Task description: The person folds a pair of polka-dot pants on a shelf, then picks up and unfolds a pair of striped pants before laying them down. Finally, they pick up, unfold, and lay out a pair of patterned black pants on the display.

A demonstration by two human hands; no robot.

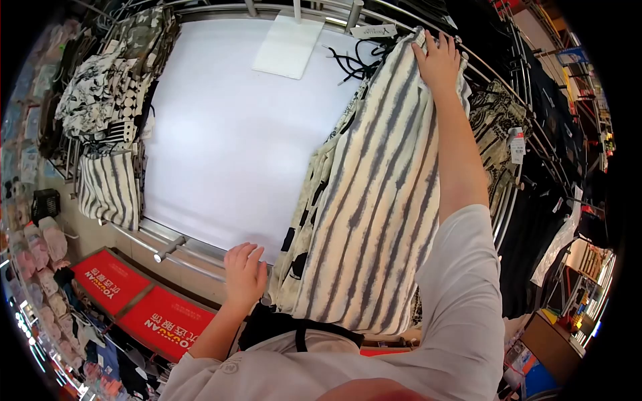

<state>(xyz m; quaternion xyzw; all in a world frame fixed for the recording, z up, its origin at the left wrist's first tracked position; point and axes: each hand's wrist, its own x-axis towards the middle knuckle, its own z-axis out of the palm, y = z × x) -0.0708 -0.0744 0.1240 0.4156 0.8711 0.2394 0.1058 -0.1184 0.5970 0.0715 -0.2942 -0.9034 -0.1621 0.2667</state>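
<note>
A pair of cream trousers with grey stripes lies lengthwise across the right part of a white board. My right hand rests on the far, waist end of these trousers, its fingers spread over the cloth. Beside that end lie a white paper tag and black drawstrings. Other patterned trousers show from beneath the striped pair along its left side. My left hand is at the board's near edge, left of the trousers, with its fingers loosely extended and nothing held.
Folded patterned garments and a folded striped garment are at the left. Metal rails run along the board's near side. Red signs stand below left. Dark clothes hang at the right. A white sheet lies at the board's far edge.
</note>
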